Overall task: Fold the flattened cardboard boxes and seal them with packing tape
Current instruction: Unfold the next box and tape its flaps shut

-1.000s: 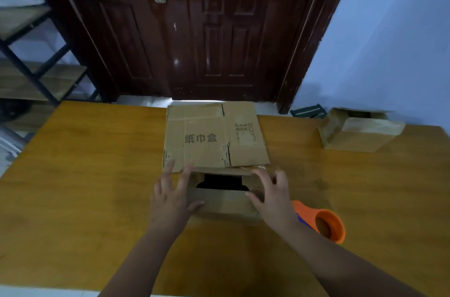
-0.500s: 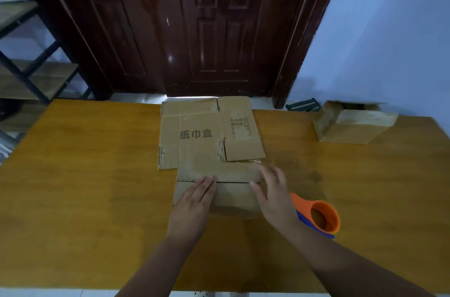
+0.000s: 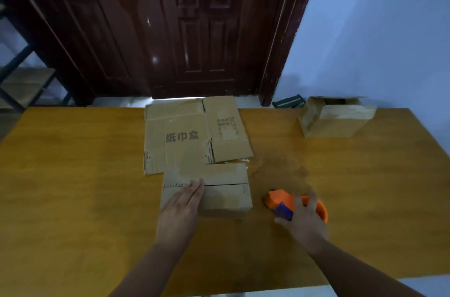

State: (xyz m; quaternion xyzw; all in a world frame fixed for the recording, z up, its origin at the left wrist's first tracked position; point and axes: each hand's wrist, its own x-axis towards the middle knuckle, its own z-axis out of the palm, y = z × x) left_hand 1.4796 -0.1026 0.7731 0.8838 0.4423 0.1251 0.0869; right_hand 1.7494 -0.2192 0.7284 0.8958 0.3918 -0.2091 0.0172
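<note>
Now, left hand (image 3: pixel 181 201) flat, fingers straight, pinning the box (image 3: pixel 224 199) flaps shut; right hand (image 3: pixel 304 220) over the tape dispenser (image 3: pixel 277 199), grip unclear.

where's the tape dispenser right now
In the head view, the orange tape dispenser sits on the table right of the folded box, under the right hand.

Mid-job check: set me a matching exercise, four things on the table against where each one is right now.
1 folded box
2 flattened cardboard
3 open box
4 tape dispenser

A far right of the table
B under the right hand
C pressed by the left hand, fingers straight
D lying flat at the far edge, print up

Pairs: 1-C, 2-D, 3-A, 4-B
</note>
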